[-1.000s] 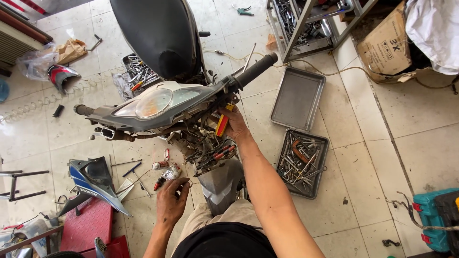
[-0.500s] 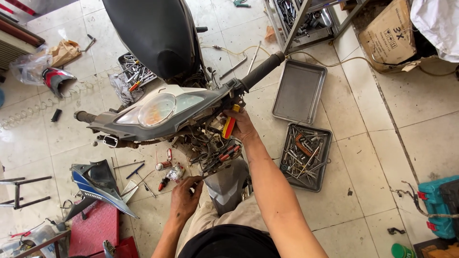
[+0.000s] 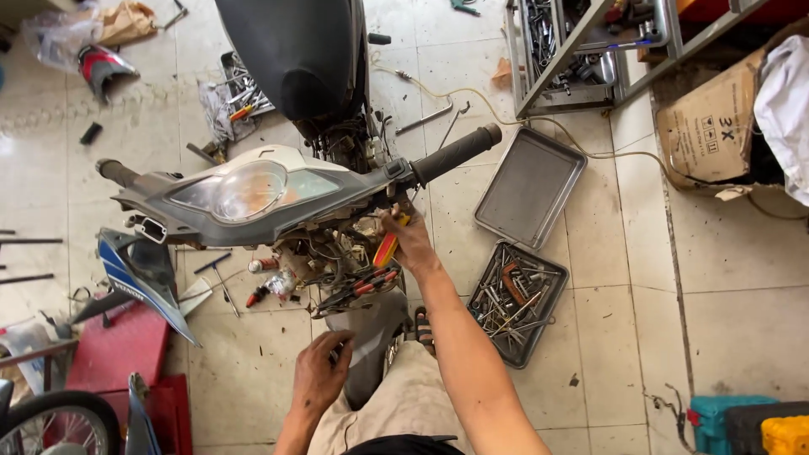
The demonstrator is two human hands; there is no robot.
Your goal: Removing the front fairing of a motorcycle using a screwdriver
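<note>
Cardboard: a brown box [image 3: 712, 126] with dark printed marks on its side stood at the upper right, beside a metal rack [image 3: 581, 50]; a white cloth [image 3: 784, 93] hung over its edge.
Right hand: the right hand [image 3: 410, 240] was closed around a screwdriver [image 3: 388, 246] with an orange-and-yellow handle, pressed in under the handlebar [image 3: 455, 153], among bare wiring.
Left hand: the left hand [image 3: 320, 371] lay with fingers curled on the grey front mudguard [image 3: 371, 337]; whether it gripped it could not be told.
Scooter: the grey plastic headlight cowl [image 3: 244, 198] was glossy, with a clear lens; the black seat [image 3: 291, 50] was matt.
Trays: an empty steel tray [image 3: 529, 187] lay just beside a tray of tools [image 3: 516, 303], right of the arm.
Floor: pale tiles [image 3: 742, 286] were open at right; left was crowded by a blue panel [image 3: 139, 274] and a red board [image 3: 118, 345].
</note>
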